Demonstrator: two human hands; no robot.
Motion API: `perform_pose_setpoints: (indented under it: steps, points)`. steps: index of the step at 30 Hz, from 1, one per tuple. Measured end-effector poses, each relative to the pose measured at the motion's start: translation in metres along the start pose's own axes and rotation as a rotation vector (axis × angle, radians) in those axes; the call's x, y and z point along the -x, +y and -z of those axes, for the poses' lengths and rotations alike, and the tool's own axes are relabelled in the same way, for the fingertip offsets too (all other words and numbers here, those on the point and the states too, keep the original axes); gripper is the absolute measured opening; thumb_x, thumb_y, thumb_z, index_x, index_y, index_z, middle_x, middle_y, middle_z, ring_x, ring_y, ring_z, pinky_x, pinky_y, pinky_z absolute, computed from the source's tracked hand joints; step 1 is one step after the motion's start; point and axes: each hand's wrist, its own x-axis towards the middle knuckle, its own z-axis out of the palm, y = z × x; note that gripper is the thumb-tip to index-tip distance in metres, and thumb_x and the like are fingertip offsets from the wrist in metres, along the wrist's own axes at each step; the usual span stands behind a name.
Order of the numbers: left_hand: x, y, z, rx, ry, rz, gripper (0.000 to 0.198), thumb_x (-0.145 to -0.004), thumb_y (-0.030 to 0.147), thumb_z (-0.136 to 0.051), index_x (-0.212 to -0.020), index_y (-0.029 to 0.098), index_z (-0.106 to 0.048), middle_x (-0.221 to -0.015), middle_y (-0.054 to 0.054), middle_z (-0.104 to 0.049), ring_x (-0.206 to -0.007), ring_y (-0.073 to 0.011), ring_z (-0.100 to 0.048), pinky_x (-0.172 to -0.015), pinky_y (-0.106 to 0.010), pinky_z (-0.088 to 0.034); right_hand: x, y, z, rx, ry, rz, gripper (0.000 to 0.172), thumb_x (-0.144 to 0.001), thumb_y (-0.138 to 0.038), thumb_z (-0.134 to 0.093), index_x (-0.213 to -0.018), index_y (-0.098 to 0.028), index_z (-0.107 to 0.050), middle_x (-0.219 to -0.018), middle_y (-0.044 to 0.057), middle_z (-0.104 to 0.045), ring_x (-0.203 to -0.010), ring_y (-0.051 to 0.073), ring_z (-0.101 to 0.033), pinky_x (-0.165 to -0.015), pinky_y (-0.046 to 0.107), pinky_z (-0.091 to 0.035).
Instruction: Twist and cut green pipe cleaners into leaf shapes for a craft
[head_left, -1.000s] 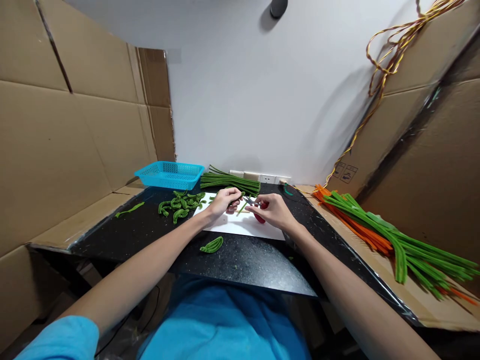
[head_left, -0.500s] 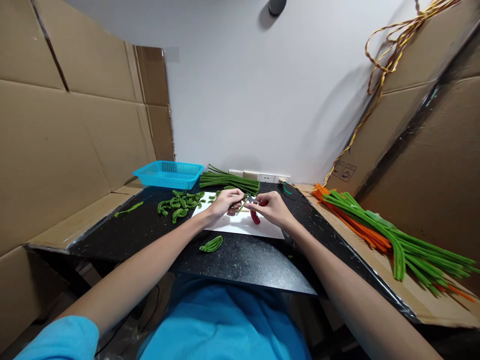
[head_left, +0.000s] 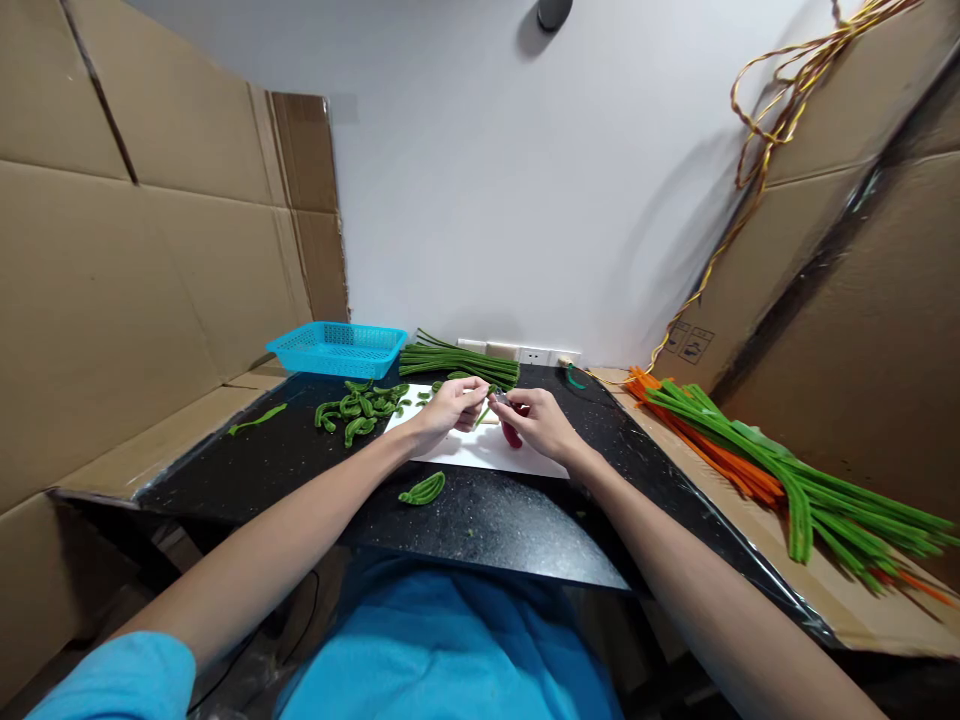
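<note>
Over a white sheet [head_left: 495, 455] on the black table, my left hand [head_left: 454, 408] pinches a short green pipe cleaner [head_left: 484, 413]. Close against it, my right hand [head_left: 541, 420] is closed around red-handled pliers [head_left: 511, 434], whose metal jaws sit at the pipe cleaner; whether they touch it I cannot tell. My fingers cover part of both things. Left of the sheet lies a pile of bent green pipe-cleaner pieces [head_left: 361, 408]. A leaf-like green piece [head_left: 424, 489] rests near the table's front edge.
A blue plastic basket [head_left: 337, 350] stands at the back left. Beside it lies a bundle of dark green pipe cleaners [head_left: 457, 365]. Bright green pipe cleaners [head_left: 750, 450] and orange ones [head_left: 720, 462] lie on cardboard at right. Wall sockets [head_left: 534, 356] line the back; cardboard walls [head_left: 150, 260] flank the table.
My right hand has turned slightly and its fingers have closed further around the pliers, covering more of the red handles. The left hand has barely moved.
</note>
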Motion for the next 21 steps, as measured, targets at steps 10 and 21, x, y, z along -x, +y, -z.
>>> perform_pose_setpoints:
  steps: [10, 21]
  points:
    - [0.000, 0.001, -0.004, 0.037, 0.000, -0.015, 0.042, -0.088, 0.051, -0.076, -0.086, 0.020, -0.048, -0.058, 0.012, -0.032, -0.045, -0.0042, -0.022, -0.047, -0.019, -0.015, -0.001, 0.005, -0.002, 0.004, 0.055, 0.055, 0.068, -0.102, -0.062, -0.053, -0.051, -0.018, -0.060, -0.053, 0.003, -0.062, -0.056, 0.014, -0.048, -0.061, 0.027, -0.039]
    - [0.003, 0.005, -0.005, 0.072, -0.034, 0.047, 0.041, -0.087, 0.049, -0.079, -0.085, 0.017, -0.052, -0.059, 0.010, -0.035, -0.045, -0.0032, -0.020, -0.046, -0.019, -0.012, -0.004, 0.014, 0.000, -0.111, -0.068, 0.037, 0.049, -0.088, -0.059, -0.074, -0.067, -0.016, -0.066, -0.059, 0.001, -0.063, -0.057, 0.012, -0.050, -0.056, 0.025, -0.036]
